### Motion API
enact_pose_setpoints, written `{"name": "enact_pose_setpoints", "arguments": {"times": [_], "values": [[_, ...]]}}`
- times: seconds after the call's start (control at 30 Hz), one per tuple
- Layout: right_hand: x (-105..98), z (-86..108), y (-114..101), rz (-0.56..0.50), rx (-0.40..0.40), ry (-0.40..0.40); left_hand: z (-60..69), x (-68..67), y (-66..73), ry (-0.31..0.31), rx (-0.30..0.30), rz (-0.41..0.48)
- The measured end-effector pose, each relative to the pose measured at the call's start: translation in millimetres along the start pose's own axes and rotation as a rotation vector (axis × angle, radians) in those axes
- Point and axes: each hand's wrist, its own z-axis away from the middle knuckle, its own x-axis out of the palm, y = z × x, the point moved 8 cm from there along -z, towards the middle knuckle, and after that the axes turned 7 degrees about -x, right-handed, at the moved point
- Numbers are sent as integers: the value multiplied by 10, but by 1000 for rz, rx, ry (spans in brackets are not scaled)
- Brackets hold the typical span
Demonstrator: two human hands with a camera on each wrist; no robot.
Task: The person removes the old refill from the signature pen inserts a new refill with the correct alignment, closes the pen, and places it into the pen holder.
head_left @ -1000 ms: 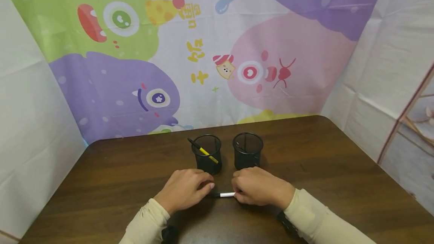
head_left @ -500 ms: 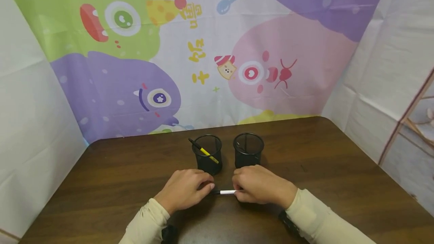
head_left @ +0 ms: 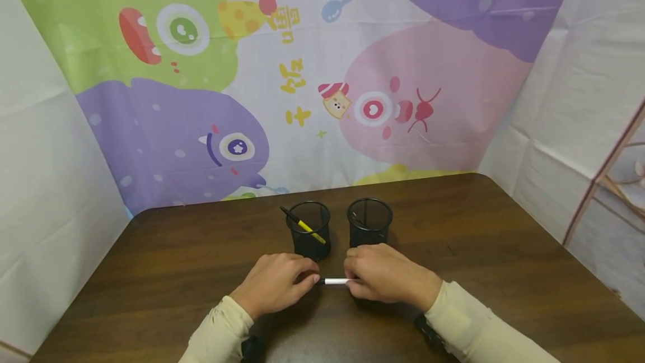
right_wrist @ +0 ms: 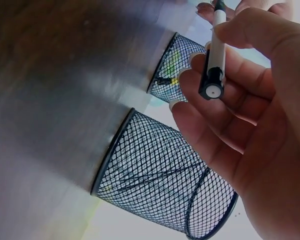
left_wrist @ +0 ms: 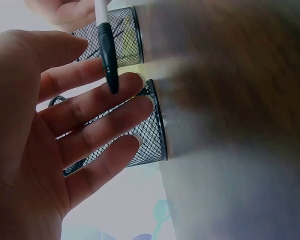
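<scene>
Pen [head_left: 335,281] pinched crosswise by right hand [head_left: 385,274], likely so black end [left_wrist: 108,50] faces spread left hand [head_left: 277,282]; mesh pen cups [head_left: 308,244] upright toward table's far edge [head_left: 428,185].

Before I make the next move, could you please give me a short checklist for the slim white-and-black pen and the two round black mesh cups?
1. Slim white-and-black pen gripped: ok, the right hand pinches it between thumb and fingers.
2. Left hand free of that pen: cannot tell; its fingers are at the black end, contact unclear.
3. Left round black mesh cup upright: ok.
4. Same cup empty: not ok, a yellow-and-black pen leans inside.
5. Right round black mesh cup upright: ok.
6. Right cup empty: cannot tell; dark lines show through the mesh.
</scene>
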Motion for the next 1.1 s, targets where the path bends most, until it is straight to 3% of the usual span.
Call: {"name": "enact_pose_setpoints", "arguments": {"times": [0.43,1.1], "values": [[-70,-16,-4,9,-5,63,-28,10,-2,-35,-29,87],[-47,7,10,-33,3,67,-15,45,26,-30,13,80]]}}
